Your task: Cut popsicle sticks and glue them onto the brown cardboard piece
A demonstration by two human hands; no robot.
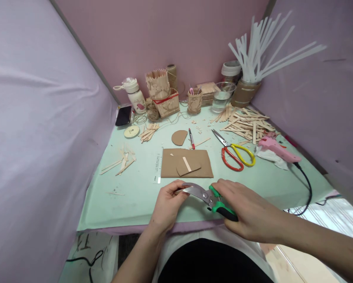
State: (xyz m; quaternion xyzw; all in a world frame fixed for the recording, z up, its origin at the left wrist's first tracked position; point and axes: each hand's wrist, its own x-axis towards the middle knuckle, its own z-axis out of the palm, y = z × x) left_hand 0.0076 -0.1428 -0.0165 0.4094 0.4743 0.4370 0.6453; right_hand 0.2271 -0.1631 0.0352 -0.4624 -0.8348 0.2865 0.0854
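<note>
My right hand [245, 208] is wrapped round the green and black handles of a pair of spring-loaded shears [200, 193]. Their curved metal blades point left and reach my left hand [170, 202]. The thumb and fingers of that hand pinch a small wooden craft stick [180, 191] at the blade tips, mostly hidden by the fingers. Just beyond the hands lies a brown cardboard rectangle [170, 167]. On it rests a smaller cut cardboard piece [194, 169] with a short strip of wood [187, 164] on top.
A clear ruler [158, 169] lies beside the cardboard. Red-and-yellow scissors [229, 147], a pen [191, 138] and a pink glue gun [278, 149] are farther right. Behind are a stick pile [247, 124], a water cup [222, 100] and a bottle [135, 96].
</note>
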